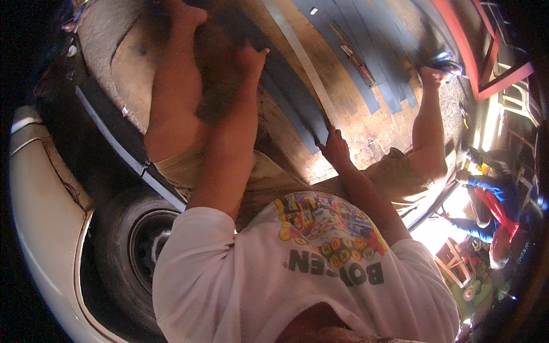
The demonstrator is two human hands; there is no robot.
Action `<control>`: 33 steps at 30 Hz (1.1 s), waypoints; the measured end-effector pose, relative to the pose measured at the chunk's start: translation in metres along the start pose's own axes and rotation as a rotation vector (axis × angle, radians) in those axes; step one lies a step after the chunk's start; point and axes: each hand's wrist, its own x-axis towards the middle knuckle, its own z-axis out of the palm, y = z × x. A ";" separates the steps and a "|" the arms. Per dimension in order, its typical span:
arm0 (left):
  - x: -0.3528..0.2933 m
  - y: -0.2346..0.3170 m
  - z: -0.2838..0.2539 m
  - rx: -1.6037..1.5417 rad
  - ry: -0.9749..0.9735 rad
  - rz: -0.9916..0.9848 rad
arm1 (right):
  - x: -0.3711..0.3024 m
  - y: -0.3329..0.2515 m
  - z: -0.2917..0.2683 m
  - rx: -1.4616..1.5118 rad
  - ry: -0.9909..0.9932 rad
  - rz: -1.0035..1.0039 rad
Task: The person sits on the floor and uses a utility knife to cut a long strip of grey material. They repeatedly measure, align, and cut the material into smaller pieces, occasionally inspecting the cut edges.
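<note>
I sit with bare legs spread around a brown wooden board (297, 86). A long dark grey strip (291, 106) lies on it, beside a pale, thin straightedge (303, 54). My right hand (337, 150) rests at the near end of both, thumb apart from the fingers. Farther off, my left hand (251, 60) reaches down onto dark material near the strip's left edge; its thumb sticks out, and its other fingers are mostly lost in shadow. To the right, a cutter knife (358, 66) lies on other dark grey strips (386, 46).
A small white object (313, 10) lies at the far side. Left stand a white vehicle (46, 217) and its tyre (123, 246). A red frame (503, 83) is at upper right. Another person in blue sleeves (486, 183) sits at right, near a wooden frame (457, 266).
</note>
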 end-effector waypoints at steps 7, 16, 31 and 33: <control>0.027 -0.042 0.034 -0.155 0.045 0.109 | 0.004 0.014 0.004 -0.017 -0.011 0.049; -0.010 0.006 -0.003 0.076 0.088 0.128 | 0.005 0.016 -0.006 0.052 0.020 0.115; 0.014 -0.029 0.038 0.105 0.164 0.305 | 0.032 0.056 -0.010 -0.193 -0.016 0.084; 0.002 -0.008 0.041 0.136 0.038 0.212 | 0.038 0.081 -0.011 -0.182 0.069 0.101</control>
